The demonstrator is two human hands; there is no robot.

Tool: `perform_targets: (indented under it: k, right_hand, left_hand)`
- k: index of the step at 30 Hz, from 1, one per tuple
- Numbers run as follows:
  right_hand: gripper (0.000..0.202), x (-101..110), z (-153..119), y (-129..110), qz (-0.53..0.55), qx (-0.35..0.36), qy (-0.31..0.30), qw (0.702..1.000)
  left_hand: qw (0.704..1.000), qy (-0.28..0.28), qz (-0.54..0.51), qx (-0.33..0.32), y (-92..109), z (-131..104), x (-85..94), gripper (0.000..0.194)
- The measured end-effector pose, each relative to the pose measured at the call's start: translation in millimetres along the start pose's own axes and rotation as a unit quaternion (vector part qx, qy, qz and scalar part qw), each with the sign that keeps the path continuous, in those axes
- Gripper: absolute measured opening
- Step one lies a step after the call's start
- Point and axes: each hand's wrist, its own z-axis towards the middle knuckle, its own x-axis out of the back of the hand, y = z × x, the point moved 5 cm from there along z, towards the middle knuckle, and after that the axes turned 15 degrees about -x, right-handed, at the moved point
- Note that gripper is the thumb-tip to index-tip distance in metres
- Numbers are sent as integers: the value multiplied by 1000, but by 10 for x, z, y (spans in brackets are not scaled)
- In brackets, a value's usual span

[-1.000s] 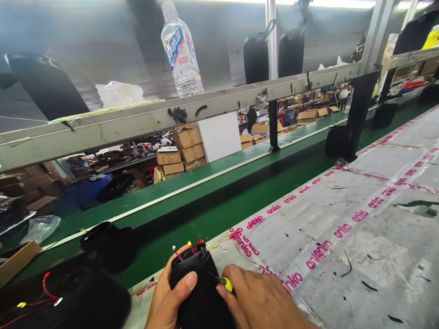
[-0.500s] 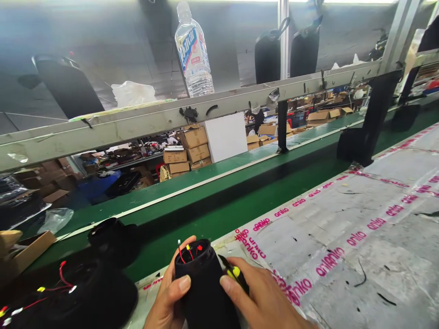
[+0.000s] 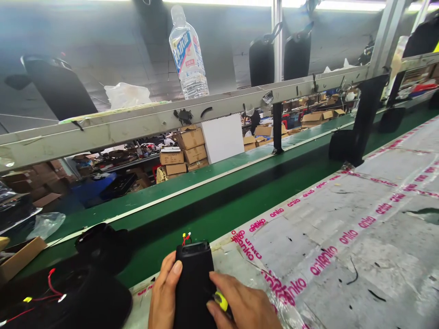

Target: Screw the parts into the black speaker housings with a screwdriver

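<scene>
A black, fabric-like cylindrical housing (image 3: 192, 283) stands nearly upright at the bottom middle, thin red wires with small white and yellow connectors (image 3: 185, 237) sticking out of its top. It looks like a speaker body. My left hand (image 3: 163, 292) is closed round its left side, thumb on the front. At the right side, my right hand (image 3: 243, 299) grips a small black-and-yellow hand tool (image 3: 221, 301), with fingertips against or very near the housing. The tool's working end is hidden, so I cannot tell its exact kind.
More black housings (image 3: 92, 297) with wires lie at the lower left. Beyond the hands runs a green conveyor belt (image 3: 206, 219), with a metal shelf rail (image 3: 137, 116) above carrying a water bottle (image 3: 188, 59). A taped, paper-covered bench (image 3: 343, 219) extends right, with black scraps on it.
The housing has turned and tipped, so its open top shows less and its wires stand at the back. My right hand and the tool have moved lower along its side. The view has shifted slightly.
</scene>
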Motion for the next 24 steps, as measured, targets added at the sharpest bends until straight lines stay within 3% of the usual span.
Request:
perform_targets:
  k: [3, 7, 10, 12, 17, 20, 24]
  right_hand:
    - [31, 35, 18, -65, -11, 27, 70, 997]
    - [43, 50, 52, -160, 43, 53, 105, 992]
    - [41, 152, 98, -200, 109, 40, 86, 990]
    - [33, 244, 133, -212, 117, 26, 56, 991]
    - [22, 363, 207, -153, 17, -12, -39, 999]
    - [16, 359, 250, -134, -55, 2, -86, 995]
    - [8, 382, 324, -175, -132, 33, -93, 986]
  left_hand:
    - [999, -11, -29, 28, 43, 13, -24, 46]
    - [986, -123, -90, 63, 140, -3, -110, 67]
    - [977, -182, -84, 71, 185, 0, -68, 80]
    - [975, -189, -87, 80, 177, 18, -13, 81]
    - [981, -152, -84, 87, 114, 48, 94, 79]
    - [981, -153, -83, 82, 91, 33, 111, 80]
    - [980, -155, -86, 94, 54, 13, 139, 84]
